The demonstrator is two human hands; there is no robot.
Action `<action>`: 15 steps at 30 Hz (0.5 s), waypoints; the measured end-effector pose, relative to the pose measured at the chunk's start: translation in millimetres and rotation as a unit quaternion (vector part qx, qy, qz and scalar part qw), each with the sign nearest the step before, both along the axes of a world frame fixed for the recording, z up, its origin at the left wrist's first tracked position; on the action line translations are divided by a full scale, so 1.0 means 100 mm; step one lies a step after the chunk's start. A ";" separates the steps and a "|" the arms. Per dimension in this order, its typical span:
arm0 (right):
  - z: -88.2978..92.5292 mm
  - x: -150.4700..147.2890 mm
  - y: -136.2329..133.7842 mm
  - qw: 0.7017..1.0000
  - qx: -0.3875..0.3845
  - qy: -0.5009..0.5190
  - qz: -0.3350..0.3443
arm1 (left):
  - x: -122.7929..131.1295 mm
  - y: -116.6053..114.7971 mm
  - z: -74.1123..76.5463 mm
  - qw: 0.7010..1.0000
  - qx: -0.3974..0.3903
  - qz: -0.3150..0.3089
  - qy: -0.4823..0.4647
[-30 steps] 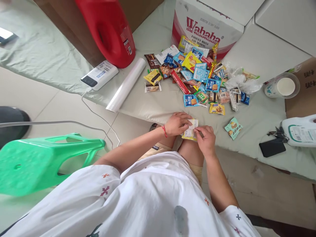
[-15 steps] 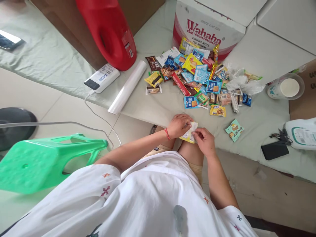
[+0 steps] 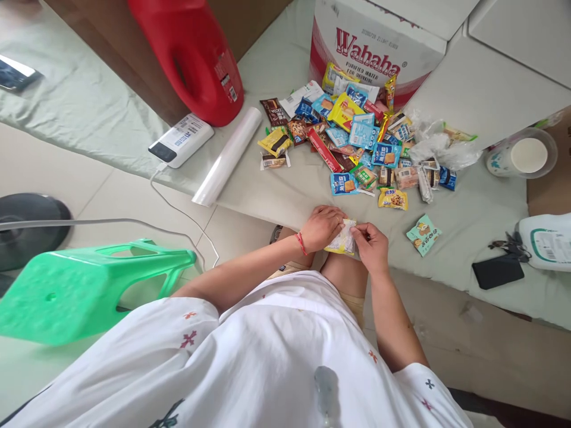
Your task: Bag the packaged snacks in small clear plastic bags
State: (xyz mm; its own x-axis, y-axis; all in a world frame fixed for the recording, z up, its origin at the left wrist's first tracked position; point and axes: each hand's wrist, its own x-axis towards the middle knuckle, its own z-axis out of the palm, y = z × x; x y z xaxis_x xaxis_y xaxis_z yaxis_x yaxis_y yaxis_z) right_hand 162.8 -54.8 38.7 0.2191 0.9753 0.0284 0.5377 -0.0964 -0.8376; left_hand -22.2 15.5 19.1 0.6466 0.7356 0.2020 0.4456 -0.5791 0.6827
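Packet (image 3: 343, 239) | left hand (image 3: 321, 228) palm-down, curled | right hand (image 3: 373, 248) pinching edge

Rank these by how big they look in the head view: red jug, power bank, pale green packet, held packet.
1. Red jug, though cropped
2. Power bank
3. Pale green packet and held packet: too alike to rank, the latter partly covered

1. Gap between left hand (image 3: 322, 229) and right hand (image 3: 373, 245)? Plugged by the yellow packet (image 3: 342, 241).
2. Straight ahead you get a bare strip of cloth (image 3: 281, 199), then the pile (image 3: 350, 128) blocks you, carton (image 3: 379, 44) right behind.
3. Going left, there's open room between pile and roll (image 3: 228, 156), but it pinches at the back. Red jug (image 3: 200, 65)'s past that.
4. Right side's roomier, just dodge the green packet (image 3: 423, 235) and, farther out, the keys (image 3: 513, 245).
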 end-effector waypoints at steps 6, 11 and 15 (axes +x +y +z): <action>-0.15 0.00 0.02 0.965 0.141 -0.197 0.099 | 0.00 0.01 -0.07 0.995 -0.007 0.088 -0.052; 0.03 0.17 -0.12 0.902 0.114 -0.305 0.282 | 0.02 0.08 -0.01 0.997 -0.027 0.067 -0.033; 0.20 0.29 -0.11 0.866 0.056 -0.361 0.342 | 0.14 0.12 0.07 0.993 -0.059 0.101 -0.017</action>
